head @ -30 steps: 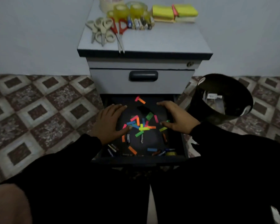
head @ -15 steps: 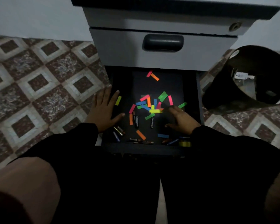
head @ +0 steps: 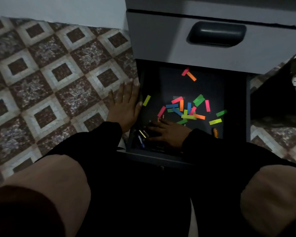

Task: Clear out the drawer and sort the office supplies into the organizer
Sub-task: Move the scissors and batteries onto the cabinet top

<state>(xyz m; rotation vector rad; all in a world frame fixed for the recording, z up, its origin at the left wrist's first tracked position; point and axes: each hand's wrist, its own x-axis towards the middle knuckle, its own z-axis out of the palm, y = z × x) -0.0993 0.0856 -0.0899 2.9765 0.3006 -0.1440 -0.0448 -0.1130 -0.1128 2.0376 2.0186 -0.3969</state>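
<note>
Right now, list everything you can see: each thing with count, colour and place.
open drawer: one, dark, bottom of cabinet.
paper strips: about eighteen; pink, orange, green, blue, yellow; scattered on drawer floor.
batteries: several, count unclear, drawer's near-left corner.
closed drawer: one, grey, dark handle, above.
black bin: one, on the floor, right of cabinet.
tiled floor: brown and white, left.
left hand: flat on drawer's left edge.
right hand: spread inside drawer, by the batteries.
</note>
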